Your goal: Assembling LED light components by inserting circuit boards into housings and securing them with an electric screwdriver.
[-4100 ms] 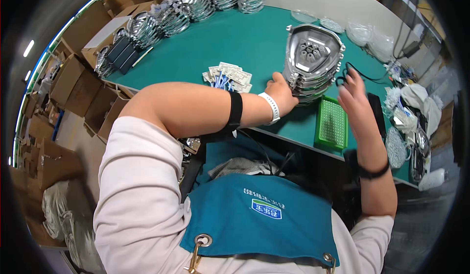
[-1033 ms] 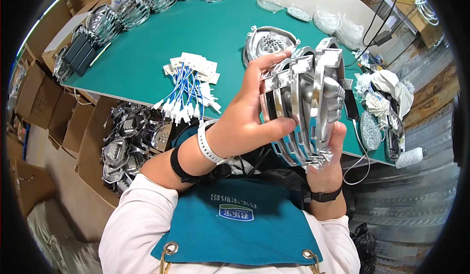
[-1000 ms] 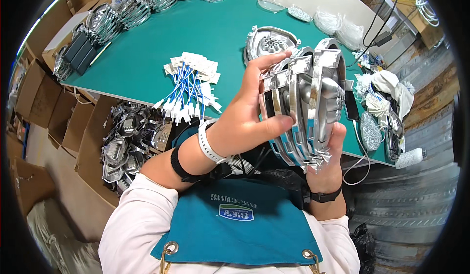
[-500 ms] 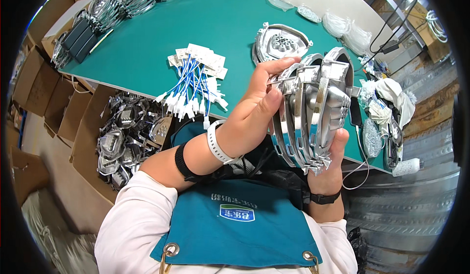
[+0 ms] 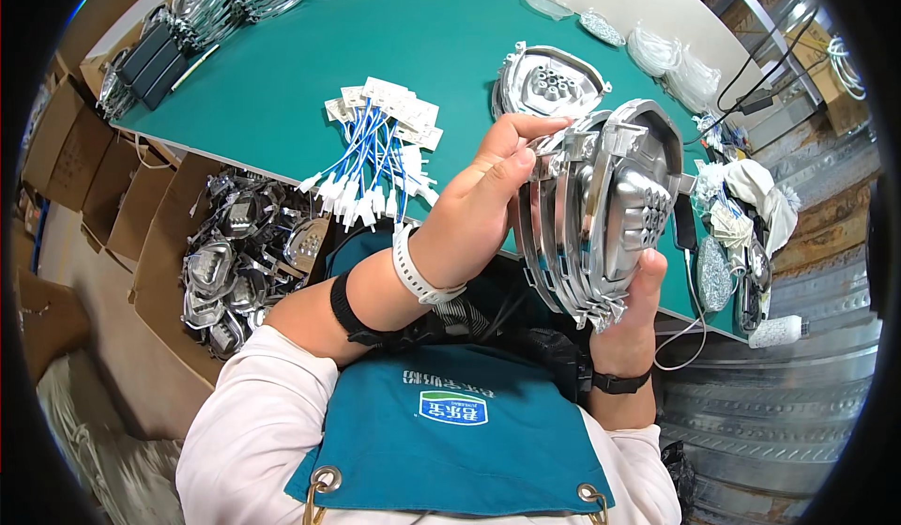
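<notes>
Between my two hands stands a stack of several shiny chrome lamp reflector housings (image 5: pixel 601 206), tilted above the table's near edge. My left hand (image 5: pixel 483 197) grips the stack's upper left side with thumb and fingers. Around its lower right side my right hand (image 5: pixel 633 309) is closed, thumb up along the front housing; its other fingers are hidden behind the stack. Just beyond lies another chrome reflector housing (image 5: pixel 552 82) with a cluster of round holes. Left of my hands a bundle of white LED boards with blue-and-white wires and white connectors (image 5: pixel 380 154) rests at the table edge.
The green table (image 5: pixel 310 65) carries more stacked housings (image 5: pixel 197 14) and dark blocks (image 5: pixel 150 70) at the far left. Bagged clear parts (image 5: pixel 657 51) line the far right. A cardboard box of housings (image 5: pixel 235 253) stands below left. Cables and a white bottle (image 5: pixel 779 331) lie right.
The stack has turned a little, so the front housing's face shows more toward me. Both hands keep their hold; the left has shifted slightly left.
</notes>
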A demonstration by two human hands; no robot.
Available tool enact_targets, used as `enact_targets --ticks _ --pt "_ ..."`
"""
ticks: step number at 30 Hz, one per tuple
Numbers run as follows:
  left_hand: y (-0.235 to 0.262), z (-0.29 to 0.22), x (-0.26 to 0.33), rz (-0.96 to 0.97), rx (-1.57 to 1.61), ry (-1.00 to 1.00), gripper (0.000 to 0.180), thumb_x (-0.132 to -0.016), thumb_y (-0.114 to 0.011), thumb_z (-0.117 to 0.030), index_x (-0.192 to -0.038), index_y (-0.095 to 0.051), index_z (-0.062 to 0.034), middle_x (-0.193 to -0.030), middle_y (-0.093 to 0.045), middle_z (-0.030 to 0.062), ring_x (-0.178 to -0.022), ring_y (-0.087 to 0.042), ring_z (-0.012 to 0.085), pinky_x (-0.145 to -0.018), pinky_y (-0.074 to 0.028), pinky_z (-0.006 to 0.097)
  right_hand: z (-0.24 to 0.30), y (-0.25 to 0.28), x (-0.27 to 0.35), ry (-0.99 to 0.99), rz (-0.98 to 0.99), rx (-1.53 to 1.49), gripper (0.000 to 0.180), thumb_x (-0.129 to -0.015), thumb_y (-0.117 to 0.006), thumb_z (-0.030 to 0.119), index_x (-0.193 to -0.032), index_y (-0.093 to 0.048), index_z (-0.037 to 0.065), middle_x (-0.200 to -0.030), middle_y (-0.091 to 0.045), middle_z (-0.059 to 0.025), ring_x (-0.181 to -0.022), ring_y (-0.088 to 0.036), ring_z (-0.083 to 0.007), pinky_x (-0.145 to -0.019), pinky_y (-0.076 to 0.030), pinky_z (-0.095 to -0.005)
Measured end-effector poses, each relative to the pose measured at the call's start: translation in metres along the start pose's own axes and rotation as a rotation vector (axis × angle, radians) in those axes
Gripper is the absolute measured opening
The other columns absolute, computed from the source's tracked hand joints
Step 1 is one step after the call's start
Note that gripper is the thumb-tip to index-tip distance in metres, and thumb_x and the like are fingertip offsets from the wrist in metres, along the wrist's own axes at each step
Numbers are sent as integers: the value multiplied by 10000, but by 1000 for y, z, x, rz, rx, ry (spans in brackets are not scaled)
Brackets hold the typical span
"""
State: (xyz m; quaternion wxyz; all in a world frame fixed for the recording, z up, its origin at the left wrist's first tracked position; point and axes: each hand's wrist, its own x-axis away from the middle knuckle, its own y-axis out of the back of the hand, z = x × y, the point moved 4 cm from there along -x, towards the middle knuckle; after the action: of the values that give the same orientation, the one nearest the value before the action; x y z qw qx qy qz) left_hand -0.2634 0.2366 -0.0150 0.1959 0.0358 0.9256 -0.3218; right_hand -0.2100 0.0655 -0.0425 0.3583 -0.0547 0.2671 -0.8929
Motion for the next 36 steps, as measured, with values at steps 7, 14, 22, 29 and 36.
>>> enact_targets --ticks 7,14,22,29,36 --pt "0 15 7 -147 -256 -29 965 -804 -711 -465 -1437 -137 -16 -1338 -423 165 -1263 -400 227 -1031 -358 338 8 2 -6 151 -139 100 622 -848 -532 371 -1313 -449 -34 -1268 -558 -150 -1158 -555 -269 -1002 -428 -409" --pt "22 26 -7 -194 219 235 554 -883 -632 -391 -1245 -508 10 -1136 -634 124 -1013 -629 197 -919 -497 358 9 -35 6 245 -51 235 998 -799 -730 296 -1462 -57 -24 -1339 -430 -185 -1222 -467 -237 -959 -451 -347" --pt "49 3 1 -146 244 261 663 -867 -599 -466 -1331 -451 -15 -1234 -595 126 -1087 -608 224 -957 -486 361 125 71 -40 233 -344 1563 391 -833 -668 152 -1174 -561 -8 -842 -616 -107 -782 -622 -191 -689 -497 -307" --pt "49 15 3 -306 150 350 504 -920 -558 -327 -1292 -473 2 -1200 -609 148 -1054 -628 246 -926 -518 398 111 155 -106 -109 -306 2004 561 -794 -695 299 -1216 -500 -16 -964 -646 -217 -881 -638 -334 -784 -493 -386" --pt "67 27 5 -408 135 425 470 -933 -540 -312 -1289 -464 -15 -1218 -588 127 -1083 -603 233 -952 -491 381 87 183 -145 -402 -293 2101 564 -748 -712 322 -1110 -522 -66 -1000 -639 -261 -926 -632 -382 -832 -489 -425"
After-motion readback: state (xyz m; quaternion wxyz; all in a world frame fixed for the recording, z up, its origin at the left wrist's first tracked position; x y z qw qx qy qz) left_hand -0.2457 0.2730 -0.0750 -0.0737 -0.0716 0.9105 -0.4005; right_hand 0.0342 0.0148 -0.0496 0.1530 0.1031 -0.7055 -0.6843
